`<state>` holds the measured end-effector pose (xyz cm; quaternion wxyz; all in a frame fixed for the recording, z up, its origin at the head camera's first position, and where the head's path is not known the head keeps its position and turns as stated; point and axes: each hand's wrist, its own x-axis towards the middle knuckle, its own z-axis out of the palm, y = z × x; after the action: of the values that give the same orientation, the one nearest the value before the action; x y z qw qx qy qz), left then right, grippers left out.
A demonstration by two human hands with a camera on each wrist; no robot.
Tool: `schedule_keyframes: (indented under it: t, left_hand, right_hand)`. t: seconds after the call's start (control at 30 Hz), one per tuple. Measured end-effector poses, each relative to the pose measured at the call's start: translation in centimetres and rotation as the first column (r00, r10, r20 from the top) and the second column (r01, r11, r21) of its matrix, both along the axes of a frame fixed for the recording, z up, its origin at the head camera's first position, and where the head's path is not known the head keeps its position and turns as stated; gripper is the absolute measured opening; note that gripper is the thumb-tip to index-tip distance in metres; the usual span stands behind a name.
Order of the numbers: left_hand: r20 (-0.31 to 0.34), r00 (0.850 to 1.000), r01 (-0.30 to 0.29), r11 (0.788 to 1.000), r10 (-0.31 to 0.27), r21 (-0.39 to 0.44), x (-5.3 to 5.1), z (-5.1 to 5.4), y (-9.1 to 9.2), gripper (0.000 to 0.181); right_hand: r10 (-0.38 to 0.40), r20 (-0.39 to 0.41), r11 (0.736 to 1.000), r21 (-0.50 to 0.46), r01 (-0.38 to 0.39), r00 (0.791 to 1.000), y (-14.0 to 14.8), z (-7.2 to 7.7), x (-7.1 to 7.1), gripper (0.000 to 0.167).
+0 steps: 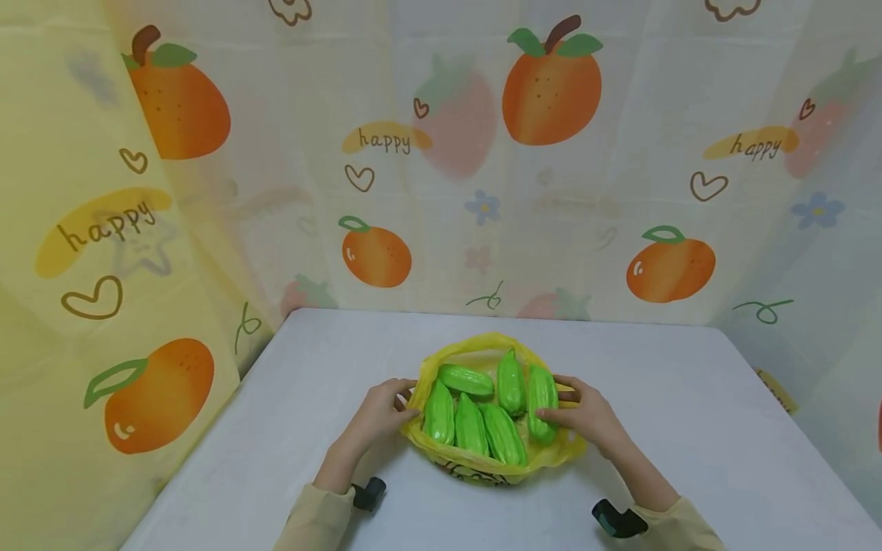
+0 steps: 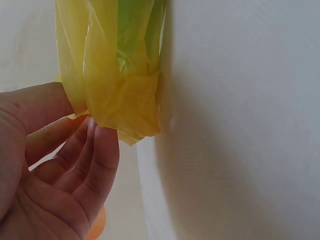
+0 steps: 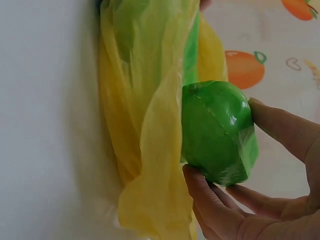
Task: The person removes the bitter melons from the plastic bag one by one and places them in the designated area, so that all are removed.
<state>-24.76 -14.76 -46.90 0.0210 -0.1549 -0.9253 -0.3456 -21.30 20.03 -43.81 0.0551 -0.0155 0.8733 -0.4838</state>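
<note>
A yellow plastic bag [image 1: 475,472] lies wide-mouthed on the table with several glossy, ridged green bitter melons [image 1: 471,425] inside. At its left rim my left hand [image 1: 382,407] pinches the thin plastic between thumb and fingers; the left wrist view shows the crumpled bag edge [image 2: 122,105] at the fingertips. On the other side my right hand [image 1: 589,413] grips one bitter melon [image 1: 543,405] standing at the bag's right rim. In the right wrist view the rounded end of this melon [image 3: 217,130] sits between thumb and fingers, beside the yellow plastic [image 3: 145,145].
A white table [image 1: 331,348] spreads out around the bag. Fruit-printed curtains [image 1: 455,229] hang behind it and along the left side [image 1: 41,321]. Dark wrist devices [image 1: 370,495] sit at both sleeves.
</note>
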Motion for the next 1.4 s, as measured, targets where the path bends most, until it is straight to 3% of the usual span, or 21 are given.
schedule_keyframes:
  t: [0.8,1.4]
  left_hand:
    - [0.009,1.000,0.001,1.000,-0.001,-0.005,0.2,0.1,0.1,0.044]
    - [0.005,1.000,-0.013,1.000,0.014,-0.019,0.2,0.0,0.1,0.043]
  right_hand:
    - [-0.015,0.039,0.998,0.064,0.012,0.999,3.5,2.1,-0.5,0.083]
    - [-0.035,0.064,0.994,0.102,0.028,0.997,6.7,2.5,-1.7,0.086]
